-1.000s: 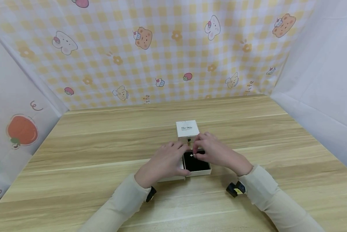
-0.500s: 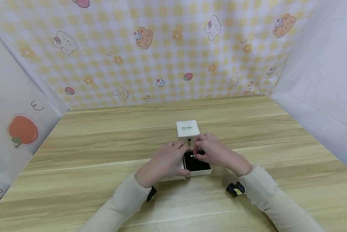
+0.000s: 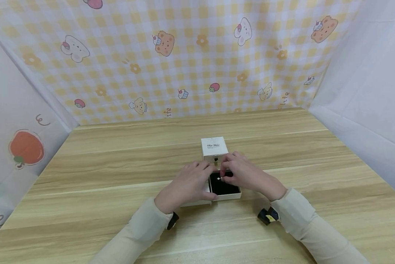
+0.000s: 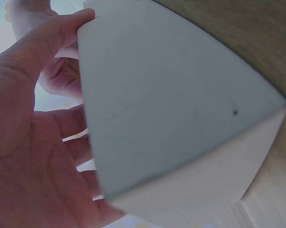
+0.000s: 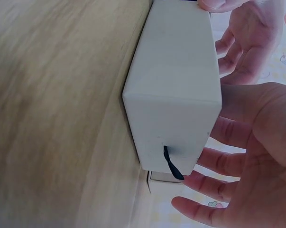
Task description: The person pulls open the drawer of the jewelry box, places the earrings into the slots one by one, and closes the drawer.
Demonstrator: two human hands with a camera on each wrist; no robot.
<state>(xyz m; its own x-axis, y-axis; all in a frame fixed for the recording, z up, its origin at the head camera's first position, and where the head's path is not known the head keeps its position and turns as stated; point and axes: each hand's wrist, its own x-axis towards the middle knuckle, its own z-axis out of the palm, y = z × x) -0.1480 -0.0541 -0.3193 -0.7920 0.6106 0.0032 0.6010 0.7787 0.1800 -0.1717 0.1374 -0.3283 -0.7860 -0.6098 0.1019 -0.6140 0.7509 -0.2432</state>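
Note:
A white jewelry box lies on its base, its drawer (image 3: 228, 196) with a black lining pulled out to the right of the sleeve (image 3: 196, 203). My left hand (image 3: 189, 183) grips the box where the two parts meet, thumb on the near side and fingers at the far side. Over the drawer, my right hand (image 3: 243, 174) pinches a small shiny piece of jewelry (image 3: 218, 178), too tiny to identify, against the black lining. The right wrist view shows the drawer's end wall with a black ribbon pull (image 5: 172, 166); the drawer wall hides my right fingertips there.
Just behind the hands stands a second white box (image 3: 214, 146) with black lettering and a dark pull on its front. The wood-grain table (image 3: 134, 146) runs back to a yellow checked cloth (image 3: 184, 66). Pale cloth walls rise on both sides.
The shiny piece and the right fingertips have shifted very slightly toward the near side. My left hand and both boxes hold the same places.

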